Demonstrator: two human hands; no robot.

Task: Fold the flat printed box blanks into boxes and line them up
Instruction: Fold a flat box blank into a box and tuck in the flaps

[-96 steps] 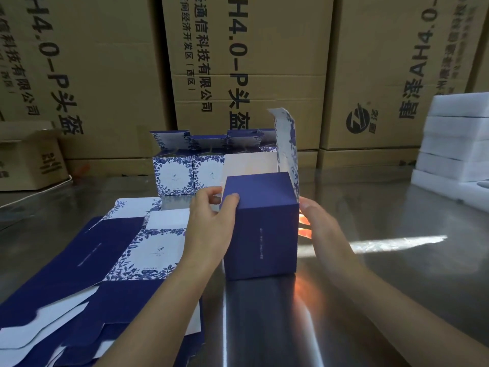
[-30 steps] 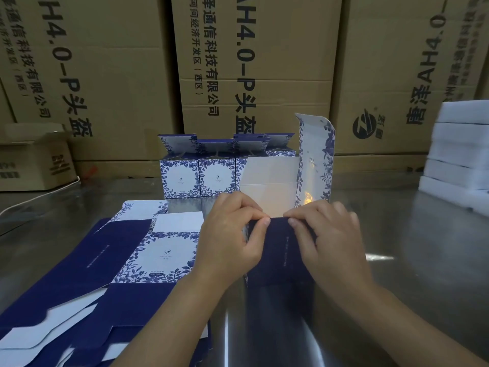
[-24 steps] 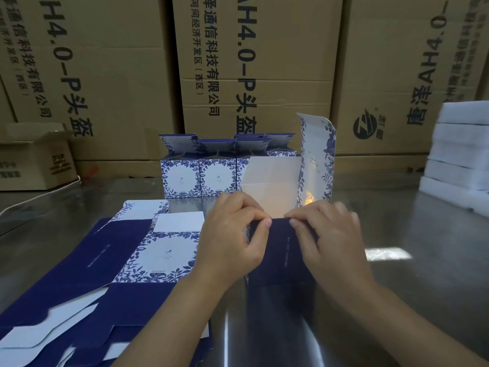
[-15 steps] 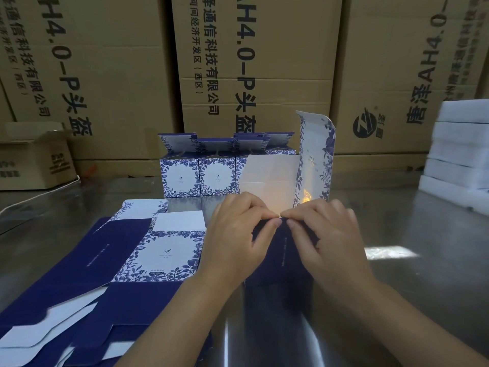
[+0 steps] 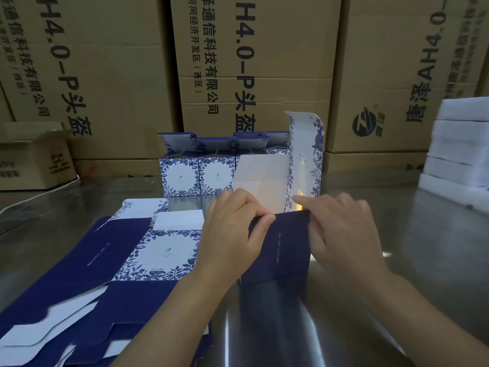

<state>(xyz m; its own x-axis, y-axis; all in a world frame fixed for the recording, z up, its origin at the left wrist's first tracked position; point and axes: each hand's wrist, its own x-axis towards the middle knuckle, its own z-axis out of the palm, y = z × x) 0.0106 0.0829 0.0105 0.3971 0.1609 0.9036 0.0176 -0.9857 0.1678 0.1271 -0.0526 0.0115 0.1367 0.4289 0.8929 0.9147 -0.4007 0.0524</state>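
A dark blue box (image 5: 280, 250) stands upright on the steel table (image 5: 397, 300), its top open and its floral lid flap (image 5: 307, 154) sticking up at the back right. My left hand (image 5: 232, 234) pinches the box's near top edge at the left. My right hand (image 5: 341, 231) rests on the right part of that edge with fingers bent over it. A stack of flat blue and floral blanks (image 5: 105, 274) lies to the left. Behind stands a row of folded boxes (image 5: 198, 176) with lids up.
Large brown cartons (image 5: 251, 62) wall off the back of the table. A small open carton (image 5: 34, 160) sits at the far left. White foam slabs (image 5: 460, 144) are stacked at the right edge.
The box was turned from showing a closed blue face to standing with its open top up. Both hands came onto its near top edge, then slid slightly apart along it.
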